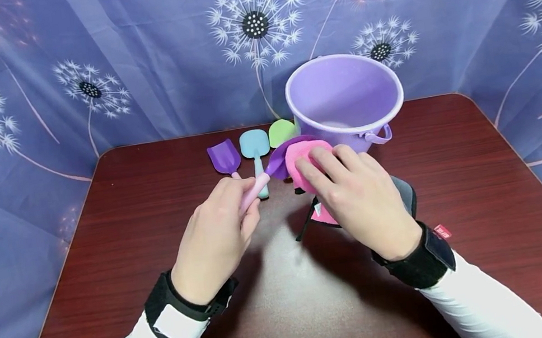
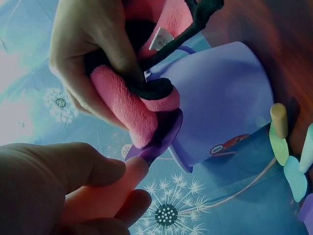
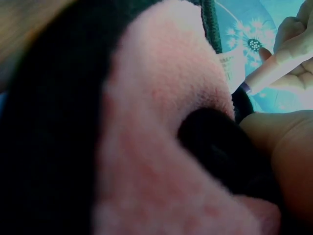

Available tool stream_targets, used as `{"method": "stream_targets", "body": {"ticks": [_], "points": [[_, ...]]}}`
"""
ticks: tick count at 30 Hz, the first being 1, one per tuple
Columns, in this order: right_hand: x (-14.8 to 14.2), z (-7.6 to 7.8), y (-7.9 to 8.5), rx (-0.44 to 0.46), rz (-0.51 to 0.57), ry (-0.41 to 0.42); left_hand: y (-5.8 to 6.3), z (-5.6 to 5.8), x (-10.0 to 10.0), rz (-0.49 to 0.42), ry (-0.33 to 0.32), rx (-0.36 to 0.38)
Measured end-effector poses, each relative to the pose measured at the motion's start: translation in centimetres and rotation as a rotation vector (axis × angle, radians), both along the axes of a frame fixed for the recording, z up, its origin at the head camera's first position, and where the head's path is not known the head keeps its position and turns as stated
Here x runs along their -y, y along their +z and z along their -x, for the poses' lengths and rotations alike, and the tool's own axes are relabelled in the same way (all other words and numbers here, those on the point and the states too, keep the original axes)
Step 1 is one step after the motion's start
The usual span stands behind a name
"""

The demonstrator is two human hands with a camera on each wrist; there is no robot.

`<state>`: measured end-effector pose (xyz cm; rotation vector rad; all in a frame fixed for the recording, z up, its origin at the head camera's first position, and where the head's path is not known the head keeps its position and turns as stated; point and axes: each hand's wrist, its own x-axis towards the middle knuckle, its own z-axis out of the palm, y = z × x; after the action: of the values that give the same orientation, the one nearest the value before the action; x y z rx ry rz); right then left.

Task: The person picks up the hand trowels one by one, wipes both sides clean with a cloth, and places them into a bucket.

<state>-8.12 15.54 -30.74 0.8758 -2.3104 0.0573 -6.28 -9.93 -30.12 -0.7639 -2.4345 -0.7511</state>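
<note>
purple shovel [image 1: 277,166] in left hand [image 1: 214,237], pink cloth [image 1: 302,150] touching it

Pink cloth [image 1: 298,150] hides part of the held purple shovel [image 1: 277,162], green shovel [image 1: 280,131] handle's mostly blocked in head view, and right wrist view's kinda blurry.
</note>
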Motion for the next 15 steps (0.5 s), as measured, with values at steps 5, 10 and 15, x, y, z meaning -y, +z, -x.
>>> {"method": "stream_targets", "body": {"ticks": [5, 10, 15], "points": [[0.24, -0.21, 0.0, 0.019, -0.026, 0.049, -0.18, -0.05, -0.19, 0.017, -0.015, -0.018], [0.38, -0.45, -0.05, 0.037, -0.018, 0.111, -0.36, -0.06, -0.26, 0.024, -0.03, -0.035], [0.6, -0.52, 0.04, 0.033, 0.017, 0.179, -0.32, -0.11, -0.17, 0.007, -0.028, -0.031]]}}
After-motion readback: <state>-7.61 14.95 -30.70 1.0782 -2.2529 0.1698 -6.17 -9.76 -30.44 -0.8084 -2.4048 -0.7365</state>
